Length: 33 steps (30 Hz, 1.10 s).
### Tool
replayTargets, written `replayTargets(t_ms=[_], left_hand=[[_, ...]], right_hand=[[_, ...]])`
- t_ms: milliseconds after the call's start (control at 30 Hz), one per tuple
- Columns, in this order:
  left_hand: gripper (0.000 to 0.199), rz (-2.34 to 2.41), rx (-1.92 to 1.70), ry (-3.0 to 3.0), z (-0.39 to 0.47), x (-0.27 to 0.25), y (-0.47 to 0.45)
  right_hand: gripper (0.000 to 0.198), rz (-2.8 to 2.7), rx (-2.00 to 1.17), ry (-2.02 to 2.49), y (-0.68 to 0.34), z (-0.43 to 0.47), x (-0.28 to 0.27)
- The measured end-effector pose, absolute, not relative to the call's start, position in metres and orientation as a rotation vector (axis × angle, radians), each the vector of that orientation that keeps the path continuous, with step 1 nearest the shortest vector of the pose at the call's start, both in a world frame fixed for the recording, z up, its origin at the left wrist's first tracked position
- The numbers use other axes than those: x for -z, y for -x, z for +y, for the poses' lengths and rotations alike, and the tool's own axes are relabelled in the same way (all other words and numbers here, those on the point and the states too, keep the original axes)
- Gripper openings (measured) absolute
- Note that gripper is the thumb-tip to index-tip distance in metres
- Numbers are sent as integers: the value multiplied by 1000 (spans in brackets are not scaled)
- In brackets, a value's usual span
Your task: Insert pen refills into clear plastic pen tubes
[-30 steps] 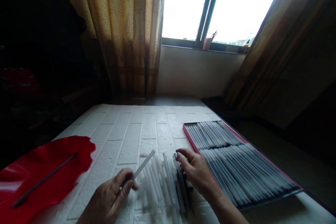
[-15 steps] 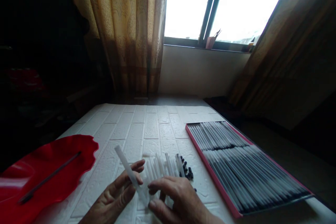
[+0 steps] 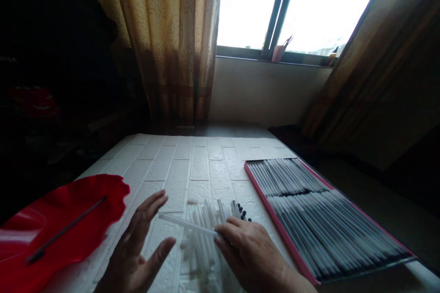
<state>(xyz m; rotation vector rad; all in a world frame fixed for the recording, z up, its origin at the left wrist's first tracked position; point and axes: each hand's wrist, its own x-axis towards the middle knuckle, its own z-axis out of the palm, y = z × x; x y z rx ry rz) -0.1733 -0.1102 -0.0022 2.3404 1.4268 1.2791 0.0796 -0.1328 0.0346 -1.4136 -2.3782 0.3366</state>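
My right hand (image 3: 245, 247) pinches one end of a translucent white plastic tube (image 3: 187, 224), which points left across the table. My left hand (image 3: 139, 242) is open, thumb and fingers apart, close to the tube's far end and apparently holding nothing. Below the held tube lies a loose pile of similar tubes (image 3: 202, 256), partly hidden by my right hand and somewhat blurred. Several small black caps or plugs (image 3: 243, 214) lie just beyond my right hand, some covered by it.
To the right, a pink-edged box (image 3: 271, 217) holds two rows of thin, dark-ended, pen-like sticks (image 3: 330, 224). A red scalloped tray (image 3: 103, 224) at left carries one dark pen-like stick (image 3: 68, 229). The white brick-patterned tabletop (image 3: 178, 171) extends toward a curtained window.
My left hand has let go of the tube and moved left, opening. My right hand now holds the tube, which has swung from steeply slanted to nearly level.
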Motion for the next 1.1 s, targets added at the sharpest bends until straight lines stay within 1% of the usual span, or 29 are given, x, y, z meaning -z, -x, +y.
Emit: replayTargets(t_ms=[67,133,267,467,600,700,800,933,1033,1100], left_hand=[[39,1281,-1143,-2715,-112,-2,172],[27,1130,-987,-2929,-113,-3,169],[35,1099,-827,-2966,-114,-2,169],[24,1008,-803,-2844,-112,1,175],[23,949,-795,-2832,-114,1,170],[28,897,-742,-2761,-118,-12,165],[35,886,-606,-2609,-119,-29,168],[45,1078,-703,-2402,-110,-39,180],[38,1164,-688,-2360,-106,-29,178],[34,1271,-706,-2340,-106,-16,175]], right_hand=[[20,-2470,-257,1408,-79,-132,-31],[14,-2547,-182,1390,-78,-131,-28],[11,-2613,-135,1325,-81,-131,-30],[21,-2592,-216,1257,-92,-134,-48],[23,-2562,-286,1254,-94,-137,-56],[22,-2562,-288,1247,-95,-139,-59],[24,-2541,-296,1248,-105,-141,-63],[33,-2273,-276,1438,-129,-139,-68],[33,-2185,-224,1467,-134,-134,-66],[34,-2185,-148,1571,-131,-130,-61]])
